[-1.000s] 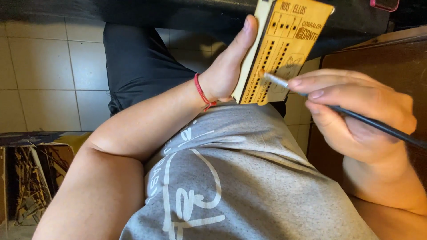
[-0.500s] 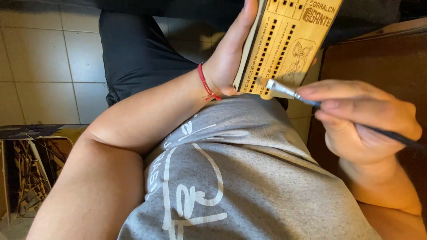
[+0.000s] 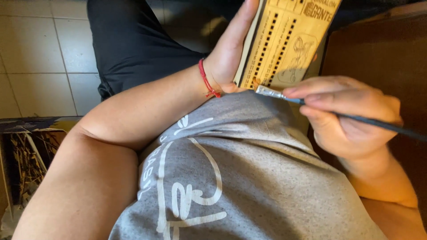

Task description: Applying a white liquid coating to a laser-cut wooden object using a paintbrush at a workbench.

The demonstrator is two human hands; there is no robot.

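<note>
Nearest the camera is the person's grey shirt (image 3: 231, 178) with a white line print, filling the lower middle of the view. The bare left forearm crosses it from the lower left up toward the centre, with a red string bracelet (image 3: 207, 80) at the wrist.

To the right, the right hand (image 3: 351, 118) is closed in a pinch around a thin paintbrush (image 3: 311, 103). Thumb and fingertips grip it just behind the silver metal ferrule, and the dark handle runs out past the knuckles to the right edge of the view. The brush lies nearly level, tip pointing left and slightly up.

Just beyond, the left hand (image 3: 231, 53) is wrapped around the left edge of a flat wooden panel (image 3: 287, 44), palm behind it and thumb base at its lower corner. The panel is pale wood, laser-cut with rows of small square holes and an engraved figure. Its long axis runs from its near lower end by the wrist up and away to the right, out of the top of the view.

The brush tip touches the panel's near lower edge, just left of the right hand and just right of the left wrist. The right hand is the one nearer that edge.

Farther off, grey floor tiles (image 3: 35, 53) lie to the left, a dark box of wood scraps (image 3: 22, 155) sits at the left edge, and a brown surface (image 3: 378, 53) stands on the right.
</note>
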